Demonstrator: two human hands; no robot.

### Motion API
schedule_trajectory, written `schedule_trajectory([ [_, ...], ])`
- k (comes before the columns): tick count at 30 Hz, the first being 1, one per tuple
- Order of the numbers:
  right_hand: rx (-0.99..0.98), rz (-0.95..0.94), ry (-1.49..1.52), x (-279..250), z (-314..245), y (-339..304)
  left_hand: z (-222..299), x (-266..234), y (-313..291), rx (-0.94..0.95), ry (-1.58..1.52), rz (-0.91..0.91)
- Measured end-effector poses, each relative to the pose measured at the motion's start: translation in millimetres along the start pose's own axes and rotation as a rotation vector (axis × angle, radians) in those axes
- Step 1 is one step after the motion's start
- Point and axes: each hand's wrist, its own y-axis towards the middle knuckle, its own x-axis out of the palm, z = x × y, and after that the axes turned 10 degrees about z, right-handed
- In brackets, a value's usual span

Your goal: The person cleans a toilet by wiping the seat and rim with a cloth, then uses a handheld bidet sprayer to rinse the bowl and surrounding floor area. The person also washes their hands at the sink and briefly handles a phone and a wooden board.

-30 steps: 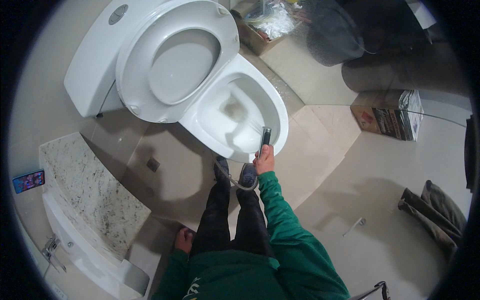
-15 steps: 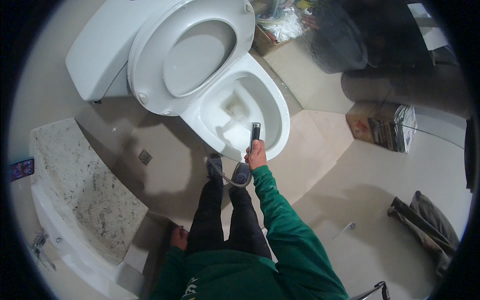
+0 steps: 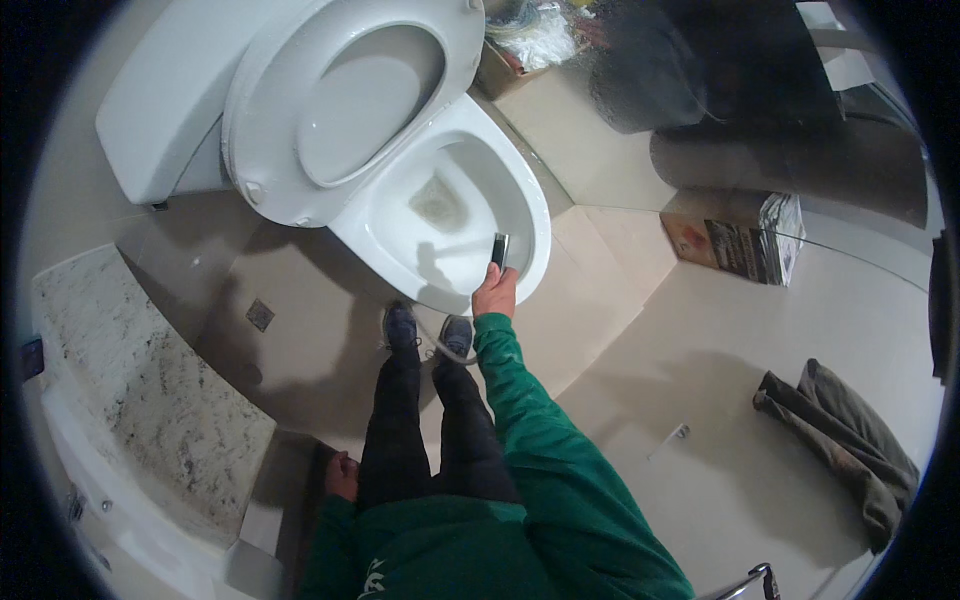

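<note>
Right hand grips a sprayer over the near edge of the toilet; left hand hangs beside a thigh, its finger state unclear.

White and beige, cut by one deep green

The deep green, long-sleeved cloth top bears a pale print on its front. Below it come slim black cloth trousers and dark blue-grey laced shoes. The cylindrical hand sprayer is black, edged with silver. The glossy white, oval ceramic toilet bowl shows a murky brown-grey patch at its bottom. The flat cream stone slab is speckled black and grey. Plain beige tiles form the floor; the long folded cloth is olive-brown.
</note>
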Motion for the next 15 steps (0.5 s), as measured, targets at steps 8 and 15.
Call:
schedule_trajectory([
  [8,0.22,0.044,-0.066,25.8,18.0,-11.9,-7.5,-1.4,0.8,0.006,-0.054,0.012],
  [15,0.153,0.073,-0.09,45.1,9.4,1.1,-49.1,7.4,6.3,-0.164,-0.153,-0.044],
])
